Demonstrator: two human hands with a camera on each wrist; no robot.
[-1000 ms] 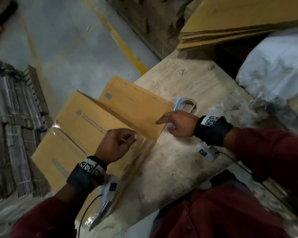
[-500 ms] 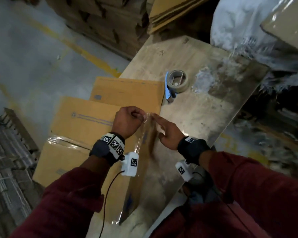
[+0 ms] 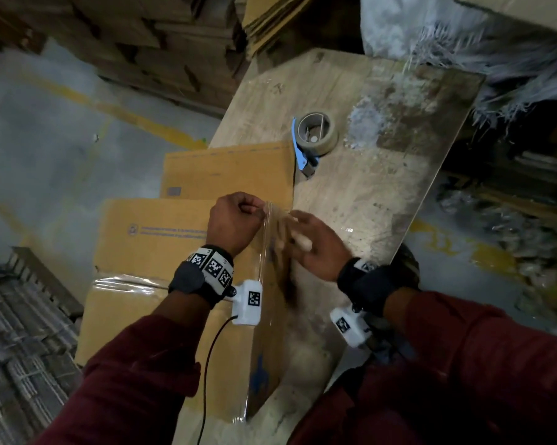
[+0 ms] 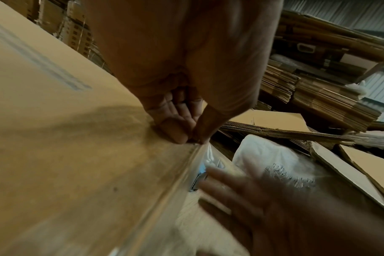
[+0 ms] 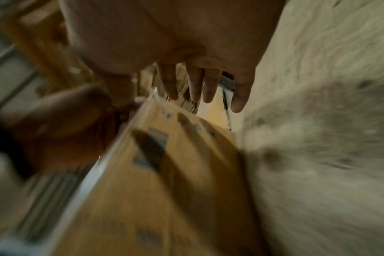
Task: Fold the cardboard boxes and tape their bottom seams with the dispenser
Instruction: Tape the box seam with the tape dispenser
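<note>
A folded brown cardboard box (image 3: 161,252) lies half on the wooden table (image 3: 367,194), its far flap (image 3: 225,171) open. A strip of clear tape (image 3: 264,268) runs along the box's right edge toward me. My left hand (image 3: 235,220) pinches the far end of that tape at the box's corner, seen close in the left wrist view as thumb and finger tips (image 4: 186,136) meeting on the tape (image 4: 186,166). My right hand (image 3: 309,242) has straight fingers laid against the taped side of the box (image 5: 175,164). The blue tape dispenser (image 3: 312,139) stands on the table beyond.
Stacks of flat cardboard (image 3: 161,43) fill the far side. A white woven sack (image 3: 447,36) lies at the back right. Bundled cardboard (image 3: 17,342) sits on the floor at left. A yellow line (image 3: 136,117) crosses the grey floor.
My right hand left the dispenser side and came back to the taped box edge, fingers flat on it. The left hand keeps pinching the tape end. The head view swung right.
</note>
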